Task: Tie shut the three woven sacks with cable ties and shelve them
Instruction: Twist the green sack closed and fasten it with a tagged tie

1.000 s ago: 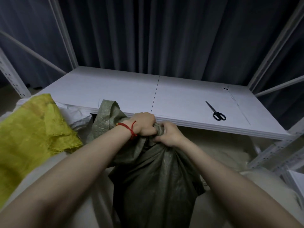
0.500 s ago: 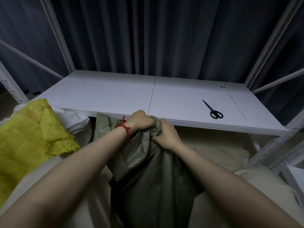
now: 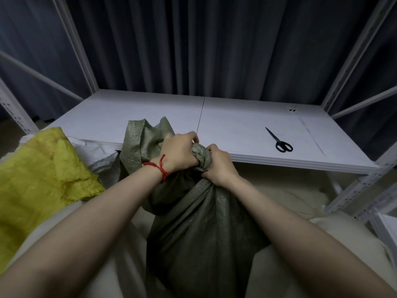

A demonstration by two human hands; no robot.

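The dark green sack [image 3: 199,222] stands up, its top twisted into a tight neck gripped by the left hand [image 3: 178,153] and the right hand [image 3: 219,166]. A crumpled yellow sack [image 3: 43,173] lies left of the left hand. A white sack [image 3: 101,155] peeks out between them.

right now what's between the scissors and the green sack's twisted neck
In the head view, only bare white shelf lies between the scissors and the neck of the green sack.
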